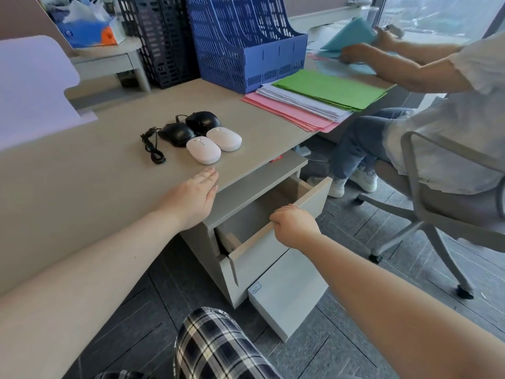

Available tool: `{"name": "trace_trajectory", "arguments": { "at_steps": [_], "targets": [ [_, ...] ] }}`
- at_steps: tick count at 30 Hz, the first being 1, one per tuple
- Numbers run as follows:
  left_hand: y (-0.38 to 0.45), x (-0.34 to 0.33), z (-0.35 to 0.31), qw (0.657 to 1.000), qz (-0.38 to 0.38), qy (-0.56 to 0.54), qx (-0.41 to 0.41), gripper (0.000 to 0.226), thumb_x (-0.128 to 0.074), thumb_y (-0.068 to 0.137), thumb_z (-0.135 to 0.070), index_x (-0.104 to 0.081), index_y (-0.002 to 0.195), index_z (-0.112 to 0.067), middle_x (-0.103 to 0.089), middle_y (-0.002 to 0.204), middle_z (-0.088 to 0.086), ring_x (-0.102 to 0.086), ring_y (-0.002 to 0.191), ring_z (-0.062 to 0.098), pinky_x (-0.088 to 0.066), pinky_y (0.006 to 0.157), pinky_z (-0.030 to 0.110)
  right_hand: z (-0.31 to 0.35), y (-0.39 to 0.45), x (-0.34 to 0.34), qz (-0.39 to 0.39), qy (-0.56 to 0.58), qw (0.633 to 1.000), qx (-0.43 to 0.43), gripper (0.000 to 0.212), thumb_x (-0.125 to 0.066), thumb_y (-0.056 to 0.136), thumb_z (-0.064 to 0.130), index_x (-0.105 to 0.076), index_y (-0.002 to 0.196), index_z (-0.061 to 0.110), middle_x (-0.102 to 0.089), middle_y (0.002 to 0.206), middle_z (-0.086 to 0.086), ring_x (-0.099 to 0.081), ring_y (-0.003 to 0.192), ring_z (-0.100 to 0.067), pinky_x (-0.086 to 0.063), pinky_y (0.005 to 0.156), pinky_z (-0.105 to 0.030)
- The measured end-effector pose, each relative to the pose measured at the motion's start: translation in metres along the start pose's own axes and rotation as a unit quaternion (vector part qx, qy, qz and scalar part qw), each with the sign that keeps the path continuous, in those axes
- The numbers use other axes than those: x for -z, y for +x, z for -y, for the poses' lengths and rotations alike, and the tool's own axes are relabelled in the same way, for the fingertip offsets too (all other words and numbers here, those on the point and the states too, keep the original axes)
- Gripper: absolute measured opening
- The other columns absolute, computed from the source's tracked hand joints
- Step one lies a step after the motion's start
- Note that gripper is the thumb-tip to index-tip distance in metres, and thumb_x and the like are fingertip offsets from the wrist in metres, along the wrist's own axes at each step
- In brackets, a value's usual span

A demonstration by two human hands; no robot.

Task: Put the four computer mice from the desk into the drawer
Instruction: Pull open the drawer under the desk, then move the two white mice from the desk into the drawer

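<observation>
right hand (295, 227): fingers curled over drawer (273, 214) front edge, drawer open | left hand (195, 196): fingers flat, open on table (82, 173) | four mice (203, 136): clustered on table, behind left hand

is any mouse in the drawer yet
No, all four mice, two black and two white, sit on the desk, and the visible part of the open drawer holds none.

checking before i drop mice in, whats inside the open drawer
The visible part of the drawer looks bare. Its rear is hidden under the cabinet top, and the right hand covers part of the front edge.
</observation>
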State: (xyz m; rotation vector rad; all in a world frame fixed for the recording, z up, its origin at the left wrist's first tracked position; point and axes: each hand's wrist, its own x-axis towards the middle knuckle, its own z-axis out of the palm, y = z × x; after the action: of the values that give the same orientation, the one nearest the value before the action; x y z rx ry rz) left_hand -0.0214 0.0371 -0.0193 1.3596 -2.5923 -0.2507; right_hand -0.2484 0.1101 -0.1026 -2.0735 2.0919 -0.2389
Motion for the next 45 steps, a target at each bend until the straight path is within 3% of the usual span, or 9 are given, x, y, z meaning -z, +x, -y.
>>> {"name": "trace_trajectory", "arguments": {
  "at_steps": [3,10,12,14,16,19,29,36,45],
  "targets": [
    [0.000,0.002,0.000,1.000,-0.003,-0.005,0.007,0.045,-0.033,0.100,-0.019,-0.036,0.143,-0.008,-0.029,0.156,0.004,-0.023,0.145,0.014,-0.016,0.116,0.026,-0.006,-0.014,0.009,0.003,0.006,1.000,-0.022,0.034,-0.039,0.082,0.016,-0.071,0.095,0.017,-0.071,0.100,-0.003,-0.058,0.101,-0.027,-0.055,0.080,-0.035],
    [-0.003,0.002,-0.007,1.000,-0.004,-0.010,0.015,0.045,-0.033,0.100,-0.021,-0.036,0.144,-0.009,-0.029,0.156,0.004,-0.022,0.145,0.014,-0.016,0.116,0.029,-0.033,-0.054,0.026,0.066,0.048,0.993,-0.086,0.034,-0.040,0.081,0.021,-0.073,0.081,0.010,-0.076,0.079,-0.005,-0.068,0.078,-0.024,-0.058,0.067,-0.033],
    [-0.003,0.003,-0.009,1.000,-0.002,-0.012,0.020,0.045,-0.033,0.100,-0.021,-0.035,0.144,-0.009,-0.027,0.156,0.003,-0.021,0.145,0.014,-0.016,0.116,0.029,-0.042,-0.062,0.029,0.064,0.053,0.991,-0.104,0.033,-0.043,0.080,0.021,-0.071,0.083,0.003,-0.074,0.083,-0.013,-0.067,0.080,-0.030,-0.052,0.062,-0.031],
    [-0.003,0.004,-0.010,1.000,-0.002,-0.012,0.021,0.046,-0.032,0.100,-0.021,-0.034,0.144,-0.009,-0.026,0.157,0.003,-0.020,0.145,0.013,-0.015,0.116,0.029,-0.046,-0.068,0.031,0.063,0.050,0.990,-0.116,0.032,-0.045,0.079,0.020,-0.068,0.078,-0.002,-0.071,0.085,-0.020,-0.059,0.068,-0.034,-0.041,0.054,-0.028],
    [-0.003,0.004,-0.010,1.000,-0.003,-0.014,0.020,0.046,-0.032,0.101,-0.021,-0.034,0.145,-0.009,-0.026,0.157,0.002,-0.019,0.145,0.013,-0.015,0.116,0.028,-0.048,-0.072,0.033,0.075,0.040,0.988,-0.130,0.029,-0.045,0.077,0.018,-0.059,0.062,-0.002,-0.069,0.077,-0.022,-0.046,0.057,-0.024,-0.035,0.052,-0.025],
    [-0.004,0.004,-0.012,1.000,-0.004,-0.012,0.020,0.046,-0.031,0.101,-0.022,-0.033,0.145,-0.010,-0.025,0.157,0.002,-0.019,0.145,0.013,-0.015,0.116,0.030,-0.045,-0.077,0.038,0.100,-0.001,0.984,-0.149,0.029,-0.043,0.077,0.018,-0.038,0.050,0.012,-0.046,0.053,-0.007,-0.039,0.056,-0.022,-0.029,0.047,-0.022],
    [-0.004,0.001,-0.010,1.000,-0.008,-0.013,0.014,0.046,-0.031,0.101,-0.023,-0.033,0.145,-0.012,-0.026,0.157,0.000,-0.020,0.145,0.012,-0.017,0.116,0.030,-0.046,-0.083,0.030,0.146,-0.065,0.973,-0.168,0.033,-0.041,0.084,0.023,-0.038,0.052,0.014,-0.043,0.057,0.000,-0.049,0.065,-0.026,-0.040,0.059,-0.026],
    [-0.002,0.000,-0.009,1.000,-0.017,-0.012,0.005,0.046,-0.033,0.100,-0.022,-0.035,0.144,-0.010,-0.028,0.156,0.002,-0.021,0.145,0.013,-0.017,0.116,0.028,-0.041,-0.074,0.025,0.142,-0.086,0.973,-0.160,0.035,-0.037,0.088,0.024,-0.039,0.054,0.016,-0.045,0.061,0.002,-0.052,0.067,-0.025,-0.041,0.059,-0.027],
    [-0.003,0.000,-0.006,1.000,-0.008,-0.011,0.009,0.046,-0.032,0.100,-0.024,-0.035,0.144,-0.012,-0.028,0.156,0.001,-0.023,0.144,0.013,-0.020,0.116,0.032,-0.024,-0.067,0.025,0.127,-0.062,0.980,-0.138,0.035,-0.038,0.087,0.020,-0.033,0.052,0.016,-0.041,0.060,0.001,-0.048,0.068,-0.026,-0.030,0.050,-0.021]
  ]
}}
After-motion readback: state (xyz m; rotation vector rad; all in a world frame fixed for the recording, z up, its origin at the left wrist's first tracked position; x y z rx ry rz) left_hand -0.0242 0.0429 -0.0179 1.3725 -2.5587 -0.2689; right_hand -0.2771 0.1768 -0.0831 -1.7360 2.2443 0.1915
